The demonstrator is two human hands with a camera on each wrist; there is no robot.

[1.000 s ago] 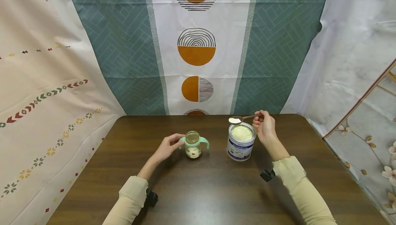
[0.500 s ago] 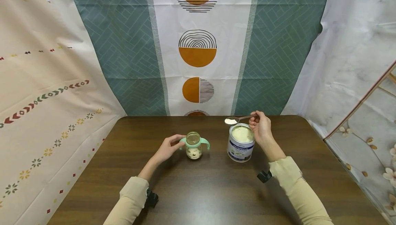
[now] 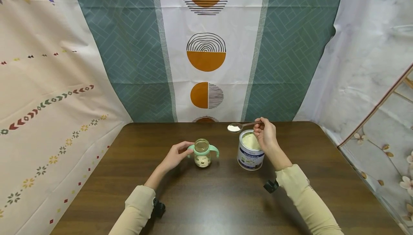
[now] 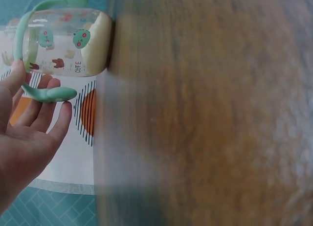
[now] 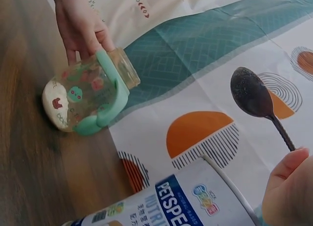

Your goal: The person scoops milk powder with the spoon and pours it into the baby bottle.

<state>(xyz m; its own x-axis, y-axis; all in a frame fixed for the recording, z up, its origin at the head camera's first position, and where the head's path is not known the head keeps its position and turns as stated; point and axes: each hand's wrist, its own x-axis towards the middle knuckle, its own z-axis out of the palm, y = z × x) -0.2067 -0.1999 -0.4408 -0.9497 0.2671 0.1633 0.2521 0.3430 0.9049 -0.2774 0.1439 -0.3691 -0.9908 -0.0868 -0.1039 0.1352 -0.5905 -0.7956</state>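
Observation:
A clear baby bottle [image 3: 202, 160] with a mint-green collar and two handles stands uncapped on the table, pale powder in its bottom. My left hand [image 3: 174, 155] holds its left handle, thumb [image 4: 16, 79] on one side and fingers behind. A dark spoon [image 5: 253, 93] heaped with white powder is in my right hand [image 3: 266, 134], pinched near the handle's end. The spoon's bowl is up in the air, left of the can's rim and right of the bottle. Below the right hand stands an open can [image 3: 250, 160] of pale powder, its right rim partly hidden by that hand.
The brown wooden table [image 3: 206, 199] carries the bottle and can a short distance apart. Behind it hangs a patterned green and white cloth [image 3: 206, 95]. A cream printed cloth [image 3: 64, 120] borders the left side, a pale floral one [image 3: 371, 102] the right.
My right hand has moved left with the loaded spoon, from over the can's rim to left of it. The left hand stays at the bottle's handle; bottle and can keep their places.

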